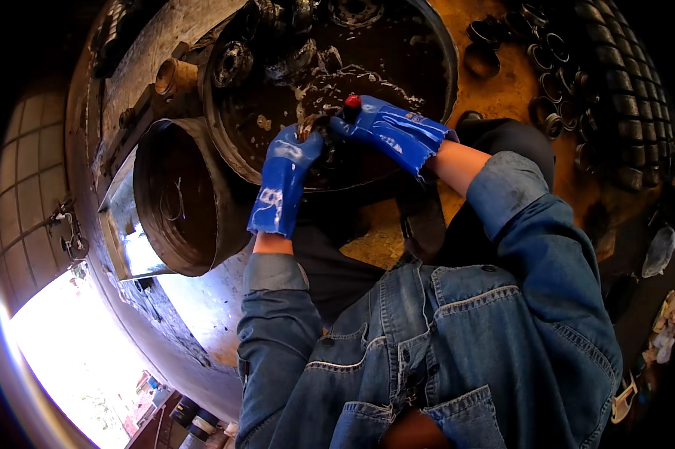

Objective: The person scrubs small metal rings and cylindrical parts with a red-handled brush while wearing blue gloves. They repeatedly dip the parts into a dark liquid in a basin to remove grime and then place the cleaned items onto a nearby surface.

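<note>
A denim jacket (457, 322) fills the foreground, its sleeves leading to a blue-gloved left hand (289, 153) and right hand (378, 129), close together over the near side of a round basin (452, 63) of dark liquid. The left fingers close around a small, grimy part (313, 126), held at their tips; the right fingers appear curled around a red-ended dark object (353, 102) just beside it. The step looks like working the part; next probably calls for a steady left grip. Beyond, greasy round parts (234, 63) sit in the basin.
</note>
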The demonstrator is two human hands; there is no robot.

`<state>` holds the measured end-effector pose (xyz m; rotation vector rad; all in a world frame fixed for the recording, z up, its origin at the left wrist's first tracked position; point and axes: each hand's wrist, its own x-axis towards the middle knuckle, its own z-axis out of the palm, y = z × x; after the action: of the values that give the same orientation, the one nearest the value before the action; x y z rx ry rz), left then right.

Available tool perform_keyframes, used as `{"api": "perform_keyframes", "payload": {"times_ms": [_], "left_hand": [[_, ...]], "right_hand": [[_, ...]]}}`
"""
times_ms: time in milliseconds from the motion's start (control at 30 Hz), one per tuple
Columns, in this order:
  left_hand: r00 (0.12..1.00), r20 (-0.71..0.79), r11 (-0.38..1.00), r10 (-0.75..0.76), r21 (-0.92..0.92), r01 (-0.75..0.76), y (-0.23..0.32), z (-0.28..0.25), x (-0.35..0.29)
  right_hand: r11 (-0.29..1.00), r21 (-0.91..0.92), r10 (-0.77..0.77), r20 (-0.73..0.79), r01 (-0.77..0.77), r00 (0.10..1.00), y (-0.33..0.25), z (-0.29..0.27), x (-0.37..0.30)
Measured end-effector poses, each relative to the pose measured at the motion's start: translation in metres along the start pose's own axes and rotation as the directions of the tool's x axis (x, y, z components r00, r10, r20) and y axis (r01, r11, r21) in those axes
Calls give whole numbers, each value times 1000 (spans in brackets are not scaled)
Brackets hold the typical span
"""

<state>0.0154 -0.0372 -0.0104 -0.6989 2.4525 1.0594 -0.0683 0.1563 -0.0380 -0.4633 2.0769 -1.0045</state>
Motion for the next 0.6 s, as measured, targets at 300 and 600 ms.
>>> {"api": "perform_keyframes", "payload": {"times_ms": [300,600], "left_hand": [[997,-59,995,46,97,-40,3,9,-1],[965,21,904,261,345,-252,-10,13,-5]], "right_hand": [[988,67,129,167,-141,977,-10,-44,-44],[927,-301,125,-322,-226,939,47,-31,-7]]}}
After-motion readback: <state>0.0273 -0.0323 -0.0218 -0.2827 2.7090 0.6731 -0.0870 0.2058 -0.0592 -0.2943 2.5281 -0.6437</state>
